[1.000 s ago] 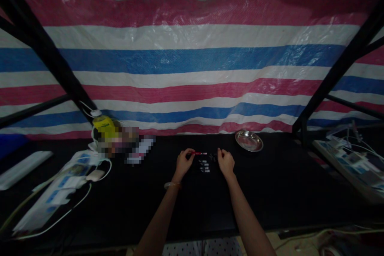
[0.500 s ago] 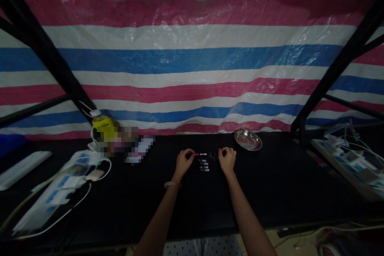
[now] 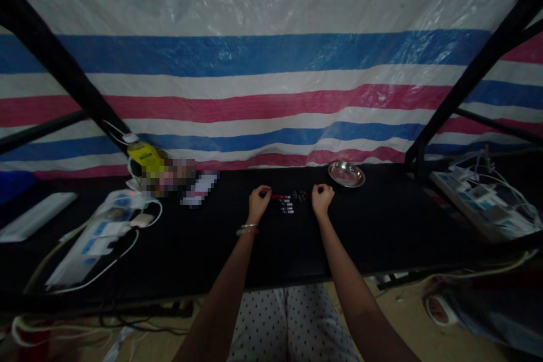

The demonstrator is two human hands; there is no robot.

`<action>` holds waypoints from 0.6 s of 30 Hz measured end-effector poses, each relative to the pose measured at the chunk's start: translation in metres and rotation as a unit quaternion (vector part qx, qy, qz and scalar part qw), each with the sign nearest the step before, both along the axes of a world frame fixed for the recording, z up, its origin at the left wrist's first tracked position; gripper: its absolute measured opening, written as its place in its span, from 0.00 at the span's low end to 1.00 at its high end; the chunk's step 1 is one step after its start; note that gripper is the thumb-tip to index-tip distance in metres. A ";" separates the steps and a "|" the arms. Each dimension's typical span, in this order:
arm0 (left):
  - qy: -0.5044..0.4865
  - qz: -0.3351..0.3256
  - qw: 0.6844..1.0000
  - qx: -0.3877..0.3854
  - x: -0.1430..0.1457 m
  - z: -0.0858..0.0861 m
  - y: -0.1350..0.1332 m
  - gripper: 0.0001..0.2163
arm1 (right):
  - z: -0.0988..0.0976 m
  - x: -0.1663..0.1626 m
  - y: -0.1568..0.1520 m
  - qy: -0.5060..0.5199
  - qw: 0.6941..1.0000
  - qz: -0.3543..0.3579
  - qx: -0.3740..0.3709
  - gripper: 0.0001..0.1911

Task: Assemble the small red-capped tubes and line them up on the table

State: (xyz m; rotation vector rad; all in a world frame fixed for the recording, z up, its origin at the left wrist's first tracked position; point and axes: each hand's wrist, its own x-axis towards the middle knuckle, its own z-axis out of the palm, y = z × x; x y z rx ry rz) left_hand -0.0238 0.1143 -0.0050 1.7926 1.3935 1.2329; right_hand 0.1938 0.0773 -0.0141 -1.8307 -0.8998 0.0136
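Note:
Both my hands rest on a black table (image 3: 382, 226), far out in front of me. My left hand (image 3: 258, 202) is closed in a pinch on a thin red-tipped stick (image 3: 278, 197) that points to the right. My right hand (image 3: 322, 199) is curled shut just right of a cluster of several small dark and silver parts (image 3: 288, 204); what its fingers hold is too small to make out. A bangle sits on my left wrist.
A shiny metal dish (image 3: 346, 173) stands behind my right hand. White power strips with cables (image 3: 97, 237) lie at the left, more strips and wires (image 3: 479, 201) at the right. A yellow bottle (image 3: 144, 158) stands at the back left. A striped tarp hangs behind; black frame bars slant at both sides.
The view has tilted downward, so the table, my legs and the floor show more. My right hand has closed and shifted slightly right; my left hand keeps its pinch on the stick.

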 end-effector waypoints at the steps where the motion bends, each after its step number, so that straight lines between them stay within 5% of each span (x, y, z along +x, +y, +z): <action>1: -0.018 0.007 1.000 -0.006 0.001 0.000 0.000 0.07 | 0.000 0.001 0.001 0.001 1.000 -0.006 -0.009 0.08; 18: -0.079 0.116 0.990 -0.010 0.014 -0.002 0.009 0.06 | 0.010 0.014 0.023 -0.039 0.993 -0.012 -0.112 0.08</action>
